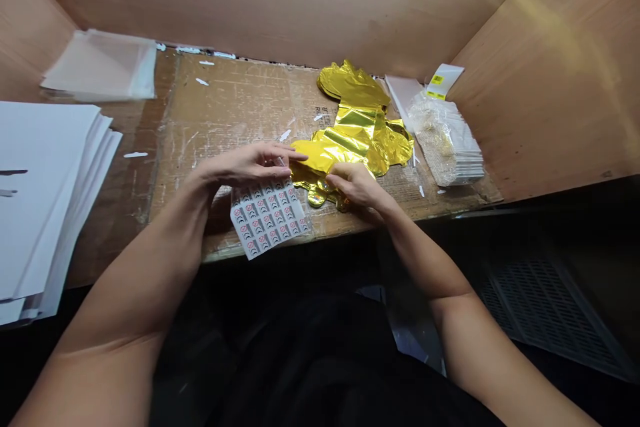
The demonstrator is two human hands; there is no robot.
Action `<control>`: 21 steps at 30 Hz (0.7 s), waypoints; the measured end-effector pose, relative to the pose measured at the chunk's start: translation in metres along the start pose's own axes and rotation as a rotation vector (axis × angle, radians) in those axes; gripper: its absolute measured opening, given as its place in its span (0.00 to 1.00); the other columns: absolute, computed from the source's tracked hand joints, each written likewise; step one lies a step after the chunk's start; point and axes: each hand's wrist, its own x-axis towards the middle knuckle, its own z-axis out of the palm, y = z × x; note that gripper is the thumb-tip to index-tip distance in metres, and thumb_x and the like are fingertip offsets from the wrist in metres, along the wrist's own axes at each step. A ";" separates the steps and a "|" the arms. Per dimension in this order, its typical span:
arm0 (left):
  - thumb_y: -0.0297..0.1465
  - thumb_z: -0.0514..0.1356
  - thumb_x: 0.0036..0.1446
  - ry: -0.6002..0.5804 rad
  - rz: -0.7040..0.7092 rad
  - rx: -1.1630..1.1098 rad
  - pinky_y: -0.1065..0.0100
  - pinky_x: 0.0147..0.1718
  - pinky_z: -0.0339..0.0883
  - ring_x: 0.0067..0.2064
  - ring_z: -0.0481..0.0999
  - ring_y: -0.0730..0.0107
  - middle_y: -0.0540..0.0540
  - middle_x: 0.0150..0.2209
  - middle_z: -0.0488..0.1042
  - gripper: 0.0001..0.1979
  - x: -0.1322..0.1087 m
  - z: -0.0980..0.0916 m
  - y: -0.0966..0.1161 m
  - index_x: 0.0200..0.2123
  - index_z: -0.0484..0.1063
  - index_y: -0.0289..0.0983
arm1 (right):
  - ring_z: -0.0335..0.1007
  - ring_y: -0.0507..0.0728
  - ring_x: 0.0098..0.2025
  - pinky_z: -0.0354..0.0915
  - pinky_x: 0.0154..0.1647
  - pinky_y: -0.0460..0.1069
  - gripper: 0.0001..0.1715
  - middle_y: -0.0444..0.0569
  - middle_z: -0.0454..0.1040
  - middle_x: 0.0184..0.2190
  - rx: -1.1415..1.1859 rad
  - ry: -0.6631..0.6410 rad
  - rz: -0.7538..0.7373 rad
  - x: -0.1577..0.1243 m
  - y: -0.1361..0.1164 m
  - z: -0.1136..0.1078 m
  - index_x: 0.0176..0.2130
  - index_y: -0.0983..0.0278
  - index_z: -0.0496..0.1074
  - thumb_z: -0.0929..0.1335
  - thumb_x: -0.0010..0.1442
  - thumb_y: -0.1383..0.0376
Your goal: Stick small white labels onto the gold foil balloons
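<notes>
Flat gold foil balloons (pixel 357 127) lie in a heap on the worn cardboard mat (pixel 225 113) of the wooden desk. My left hand (pixel 250 163) lies flat with its fingers stretched out, the fingertips on the near edge of the gold foil and the palm over a sheet of small printed stickers (pixel 270 217). My right hand (pixel 353 187) is curled, its fingers pinching the near folded part of the gold foil.
A stack of white sheets (pixel 45 193) sits at the left. Clear plastic bags (pixel 103 67) lie at the back left. Packed clear bags with a yellow label (pixel 447 137) rest at the right by the wooden side wall (pixel 550 80). A dark grille (pixel 550 307) is below right.
</notes>
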 end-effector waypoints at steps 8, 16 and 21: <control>0.47 0.65 0.66 -0.066 0.034 -0.027 0.71 0.39 0.72 0.37 0.77 0.70 0.45 0.39 0.82 0.24 0.009 0.018 0.012 0.59 0.81 0.40 | 0.52 0.50 0.28 0.49 0.32 0.49 0.23 0.40 0.60 0.24 0.211 -0.196 0.010 0.024 0.000 -0.031 0.27 0.63 0.67 0.65 0.69 0.53; 0.43 0.60 0.72 -0.115 0.198 0.035 0.62 0.54 0.72 0.52 0.77 0.60 0.36 0.53 0.82 0.18 0.013 0.034 0.014 0.44 0.83 0.35 | 0.51 0.50 0.29 0.48 0.34 0.50 0.20 0.40 0.57 0.24 -0.034 -0.152 0.042 0.030 0.003 -0.013 0.26 0.62 0.59 0.63 0.70 0.62; 0.42 0.60 0.72 -0.174 0.241 0.148 0.62 0.50 0.74 0.47 0.77 0.60 0.38 0.48 0.83 0.22 0.020 0.052 0.003 0.61 0.79 0.40 | 0.50 0.50 0.27 0.50 0.31 0.49 0.22 0.39 0.56 0.24 0.142 -0.039 0.066 0.029 0.001 -0.025 0.27 0.60 0.57 0.63 0.73 0.59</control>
